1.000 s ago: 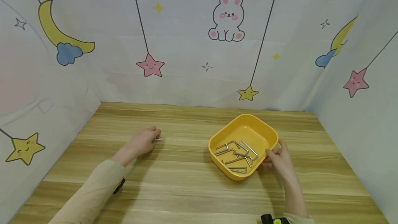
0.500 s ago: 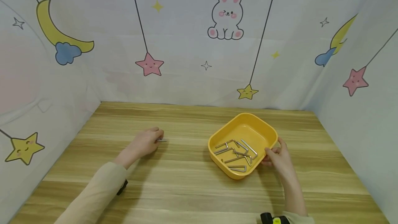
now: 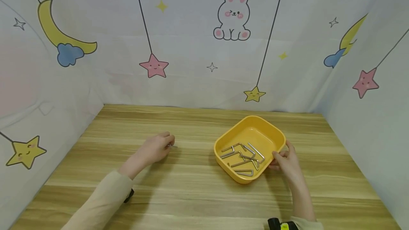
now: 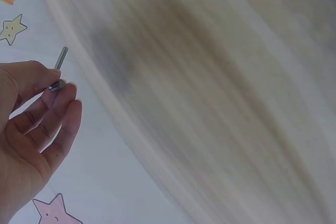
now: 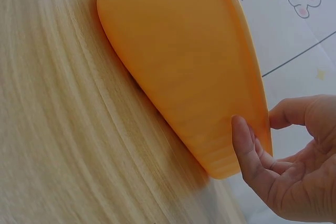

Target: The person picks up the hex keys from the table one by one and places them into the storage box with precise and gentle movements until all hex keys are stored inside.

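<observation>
Between thumb and fingertips, my left hand (image 3: 157, 147) pinches a small silvery hex key (image 4: 62, 59); one end sticks out past the thumb in the left wrist view, and the rest is partly covered by the fingers. At the right, my right hand (image 3: 286, 162) grips the near right side of a yellow plastic box (image 3: 270, 134), thumb at the rim and fingers along the outer wall (image 5: 178, 51). Several L-shaped metal hex keys (image 3: 241, 166) lie loosely on the box's floor, toward its near left part.
Both hands are over a wood-grain table (image 3: 191, 194). White cloth (image 3: 191, 38) printed with stars, moons and a rabbit hangs along the back and both sides. A dark strap device (image 3: 281, 224) sits on the right wrist.
My left hand has moved a little to the right and slightly nearer, carrying the hex key. My right hand, the box and the hex keys inside it have stayed put.
</observation>
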`<state>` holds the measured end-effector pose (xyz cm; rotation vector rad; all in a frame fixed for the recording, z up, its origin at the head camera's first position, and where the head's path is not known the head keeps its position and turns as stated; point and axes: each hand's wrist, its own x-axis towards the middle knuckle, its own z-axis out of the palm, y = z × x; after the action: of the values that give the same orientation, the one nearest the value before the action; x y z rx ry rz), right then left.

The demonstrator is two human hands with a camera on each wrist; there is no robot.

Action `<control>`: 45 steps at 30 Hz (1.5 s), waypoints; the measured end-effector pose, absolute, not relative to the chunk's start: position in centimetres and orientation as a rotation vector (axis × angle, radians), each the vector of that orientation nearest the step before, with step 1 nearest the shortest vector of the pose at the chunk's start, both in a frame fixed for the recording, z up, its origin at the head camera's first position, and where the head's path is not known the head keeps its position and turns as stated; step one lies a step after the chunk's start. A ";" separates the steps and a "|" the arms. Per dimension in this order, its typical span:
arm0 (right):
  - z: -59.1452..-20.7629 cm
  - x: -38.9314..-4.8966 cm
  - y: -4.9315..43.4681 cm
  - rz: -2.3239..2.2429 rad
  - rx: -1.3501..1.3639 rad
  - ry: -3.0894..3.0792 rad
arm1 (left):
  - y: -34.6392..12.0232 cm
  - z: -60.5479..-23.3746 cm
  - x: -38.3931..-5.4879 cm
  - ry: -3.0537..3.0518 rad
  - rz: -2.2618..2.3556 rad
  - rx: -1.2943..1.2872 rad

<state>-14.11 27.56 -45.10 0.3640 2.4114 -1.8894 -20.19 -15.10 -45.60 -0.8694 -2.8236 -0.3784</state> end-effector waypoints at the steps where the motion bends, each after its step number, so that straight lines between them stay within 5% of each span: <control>1: -45.1 -14.1 27.5 -1.891 0.363 2.412 | -15.0 -45.5 -20.1 -2.823 -0.377 -0.871; 45: -45.1 -14.1 27.5 -1.911 0.372 2.391 | -7.0 -41.8 -16.7 -2.376 -0.435 -1.113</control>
<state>-14.12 27.49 -45.09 0.3723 2.3913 -1.9109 -16.70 -7.03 -41.85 -1.1133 -2.3760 -0.4347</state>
